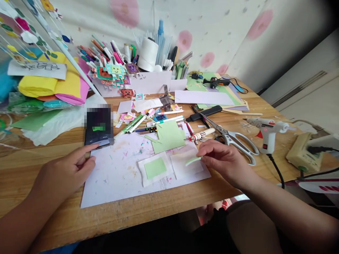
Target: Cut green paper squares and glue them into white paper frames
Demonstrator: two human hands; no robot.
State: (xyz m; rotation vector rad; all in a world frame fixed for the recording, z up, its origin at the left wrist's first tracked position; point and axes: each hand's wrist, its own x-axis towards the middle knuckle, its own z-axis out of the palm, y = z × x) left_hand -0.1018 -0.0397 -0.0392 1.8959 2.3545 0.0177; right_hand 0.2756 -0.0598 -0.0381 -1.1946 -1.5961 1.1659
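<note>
My right hand [225, 160] pinches a narrow pale green paper strip [193, 161] just above a white paper piece [185, 168]. To the left lies a white square with a green paper rectangle [155, 167] on it. My left hand [70, 165] holds nothing; its index finger reaches to the lower edge of a smartphone [99, 123], whose screen is mostly blurred out. The thumb is apart from that finger, and the others curl under. A large stained white sheet [113, 183] lies under the paper pieces. Behind them is a bigger cut green sheet [171, 135].
Open scissors [235, 135] and a white glue gun [267, 130] stand right of my right hand, near a power strip [299, 151]. Markers [137, 121] and a black-handled cutter [203, 113] lie behind. Pen holders [148, 54] line the wall; yellow crepe paper [39, 86] is at left.
</note>
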